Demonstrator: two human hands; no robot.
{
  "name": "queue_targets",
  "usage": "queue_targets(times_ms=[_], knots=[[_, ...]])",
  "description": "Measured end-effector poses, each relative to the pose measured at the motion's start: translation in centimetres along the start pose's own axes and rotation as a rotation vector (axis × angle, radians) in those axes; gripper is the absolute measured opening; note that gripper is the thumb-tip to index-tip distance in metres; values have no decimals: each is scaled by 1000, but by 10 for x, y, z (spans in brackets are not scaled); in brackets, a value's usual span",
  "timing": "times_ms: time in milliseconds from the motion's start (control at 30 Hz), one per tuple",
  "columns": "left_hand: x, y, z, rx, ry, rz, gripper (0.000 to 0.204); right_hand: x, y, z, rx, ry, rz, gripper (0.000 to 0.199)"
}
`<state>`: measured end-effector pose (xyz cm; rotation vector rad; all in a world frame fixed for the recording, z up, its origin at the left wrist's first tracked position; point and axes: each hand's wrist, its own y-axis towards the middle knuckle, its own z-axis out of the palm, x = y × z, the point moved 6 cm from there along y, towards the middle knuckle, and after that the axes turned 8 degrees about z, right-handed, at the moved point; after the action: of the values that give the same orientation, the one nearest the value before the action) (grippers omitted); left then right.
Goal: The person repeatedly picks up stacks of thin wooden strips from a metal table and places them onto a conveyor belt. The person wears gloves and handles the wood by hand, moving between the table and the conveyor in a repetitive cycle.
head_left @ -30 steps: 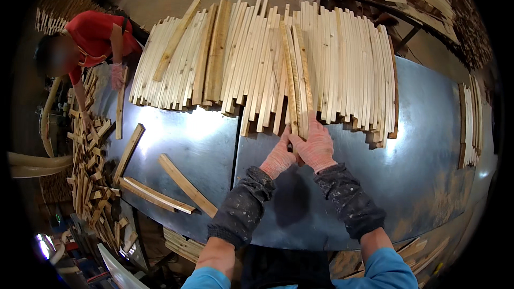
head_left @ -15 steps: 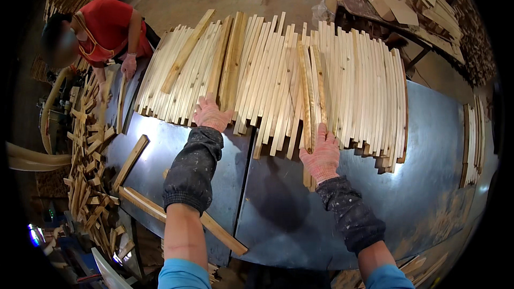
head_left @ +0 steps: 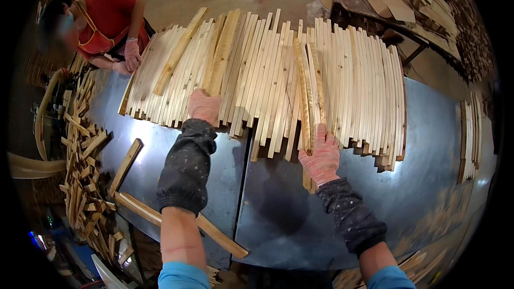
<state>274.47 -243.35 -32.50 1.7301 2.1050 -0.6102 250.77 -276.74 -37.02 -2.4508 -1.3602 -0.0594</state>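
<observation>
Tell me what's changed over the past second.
The left hand released the curved sticks, moved left and gripped a wide board, now shifted left. A co-worker's hands came together beside the stick row. The right hand stayed on the curved sticks.

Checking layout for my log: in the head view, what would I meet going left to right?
Offcut pile, left hand, dark table seam, right hand, small strip stack.
</observation>
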Motion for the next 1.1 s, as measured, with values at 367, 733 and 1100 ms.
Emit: queue_targets(times_ms=[367,733,1100], knots=[[66,4,-16,83,-817,-48,67,1,3,0,-16,24,-6,104],[69,17,-18,131,-756,-45,42,-1,2,1,-21,43,-10,106],[67,31,2,149,-199,169,68,-6,3,6,-29,61,-13,106]])
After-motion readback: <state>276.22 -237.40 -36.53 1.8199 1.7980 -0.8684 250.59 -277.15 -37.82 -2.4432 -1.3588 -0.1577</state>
